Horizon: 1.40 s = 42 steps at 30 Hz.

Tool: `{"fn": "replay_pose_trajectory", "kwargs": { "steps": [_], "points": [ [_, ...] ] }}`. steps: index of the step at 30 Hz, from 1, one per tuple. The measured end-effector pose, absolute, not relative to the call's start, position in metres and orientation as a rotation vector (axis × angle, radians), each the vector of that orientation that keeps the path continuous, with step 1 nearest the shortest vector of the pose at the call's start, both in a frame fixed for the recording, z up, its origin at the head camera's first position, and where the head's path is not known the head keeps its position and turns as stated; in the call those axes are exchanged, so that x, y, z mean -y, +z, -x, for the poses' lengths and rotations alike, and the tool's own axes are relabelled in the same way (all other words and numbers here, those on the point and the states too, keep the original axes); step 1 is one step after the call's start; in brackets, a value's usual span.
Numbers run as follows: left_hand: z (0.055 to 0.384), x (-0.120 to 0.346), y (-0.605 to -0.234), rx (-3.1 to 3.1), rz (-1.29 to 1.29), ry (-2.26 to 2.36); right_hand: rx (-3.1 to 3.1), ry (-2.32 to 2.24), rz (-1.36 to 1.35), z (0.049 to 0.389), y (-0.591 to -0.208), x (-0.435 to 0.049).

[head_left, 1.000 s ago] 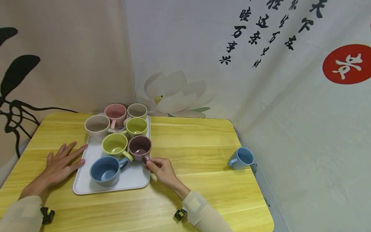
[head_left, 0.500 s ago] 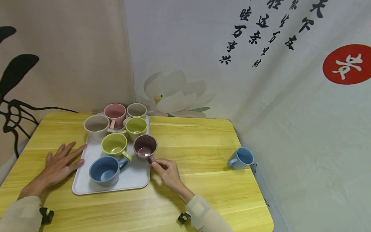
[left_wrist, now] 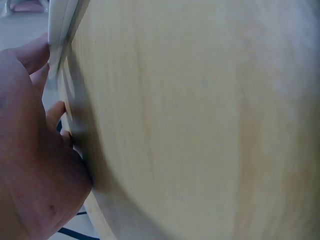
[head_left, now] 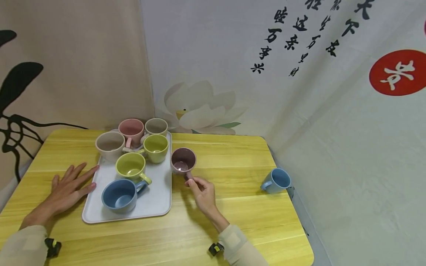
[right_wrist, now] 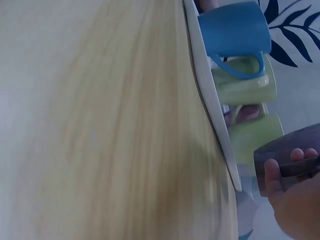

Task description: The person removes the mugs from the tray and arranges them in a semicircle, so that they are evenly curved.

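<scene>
"While I follow from far away, what does the right hand point(head_left: 203, 194) hold?"

"It pinches the handle point(head_left: 188, 176) of the purple mug point(head_left: 183, 161) between thumb and fingers. This mug is just beyond the right side of the tray point(head_left: 159, 201), mouth upward, and I judge it is raised over the table point(head_left: 246, 225)."

"And the left hand point(head_left: 70, 190)?"

"Its fingers lie spread wide, touching the tray's left side and gripping nothing."

"How would you guide this step?"

"I would ask for a firm pinch, because a mug held only by its handle can tip. It should stay level and away from the far green mug point(head_left: 155, 147). The left hand can usefully steady the tray."

"Which mugs does the tray carry?"

"Six: the pink mug point(head_left: 131, 130), grey mug point(head_left: 156, 126), cream mug point(head_left: 110, 143), blue mug point(head_left: 119, 195), near green mug point(head_left: 130, 165) and far green one. I notice no contents in them. Inside the purple mug I see only a shiny bottom. Another blue mug point(head_left: 279, 181) stands near the table's right edge."
</scene>
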<state>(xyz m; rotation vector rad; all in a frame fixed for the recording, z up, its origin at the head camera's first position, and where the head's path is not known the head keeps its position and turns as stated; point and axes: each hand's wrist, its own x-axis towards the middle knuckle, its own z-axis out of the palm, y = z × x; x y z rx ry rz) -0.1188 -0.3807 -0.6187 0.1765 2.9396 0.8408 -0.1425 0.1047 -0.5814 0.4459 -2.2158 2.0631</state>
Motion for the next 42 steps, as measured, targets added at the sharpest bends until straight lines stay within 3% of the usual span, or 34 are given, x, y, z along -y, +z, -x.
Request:
{"fn": "replay_pose_trajectory", "kwargs": {
  "steps": [42],
  "points": [
    [0.12, 0.382, -0.619, -2.904, -0.138, 0.844, 1.951, 1.862, 0.429, 0.174, -0.583, -0.195]
  ]
}}
